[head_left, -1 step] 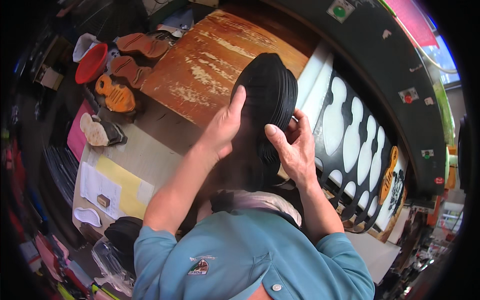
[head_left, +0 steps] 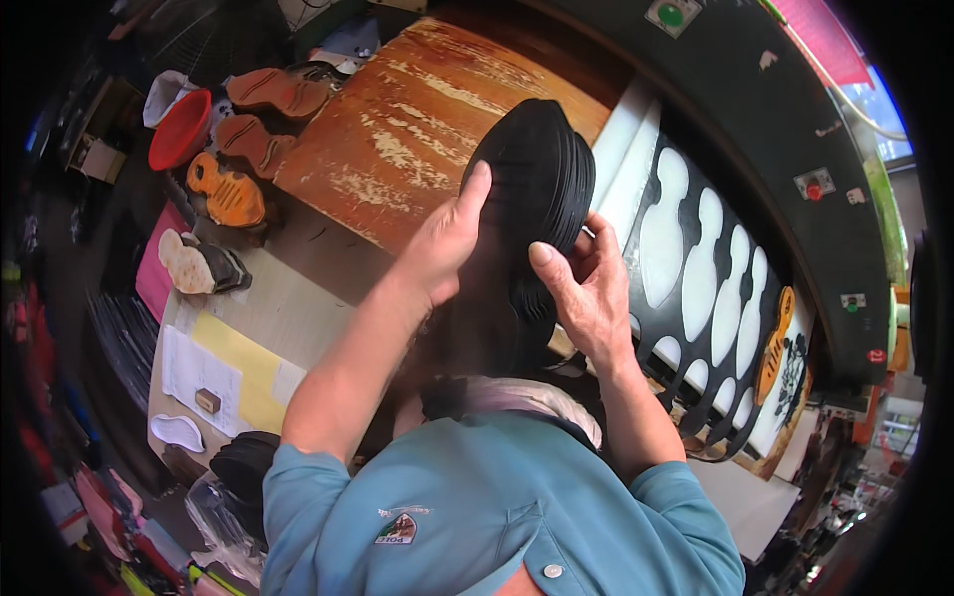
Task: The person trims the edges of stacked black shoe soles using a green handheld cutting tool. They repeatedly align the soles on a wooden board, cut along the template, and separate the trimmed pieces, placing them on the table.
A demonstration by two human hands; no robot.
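Observation:
A thick stack of black shoe-sole pieces [head_left: 522, 169] stands upright between my two hands, its many thin layers showing along the right edge. My left hand [head_left: 442, 243] grips its left side, thumb pointing up along the front face. Around the lower right edge curls my right hand [head_left: 593, 298], its thumb on the near side and the fingers partly hidden behind the layers. To the right lies a black sheet [head_left: 680, 184] with several sole-shaped openings cut out, the white board showing through. On that sheet's right end rests an orange sole-shaped cutting die [head_left: 775, 343].
A worn brown board [head_left: 348, 149] lies ahead. At the left are a red bowl [head_left: 181, 129], another orange die [head_left: 227, 189], brown sole-shaped dies [head_left: 278, 91] and papers [head_left: 199, 368] with a small block [head_left: 207, 400]. A dark machine beam [head_left: 755, 119] with buttons spans the right.

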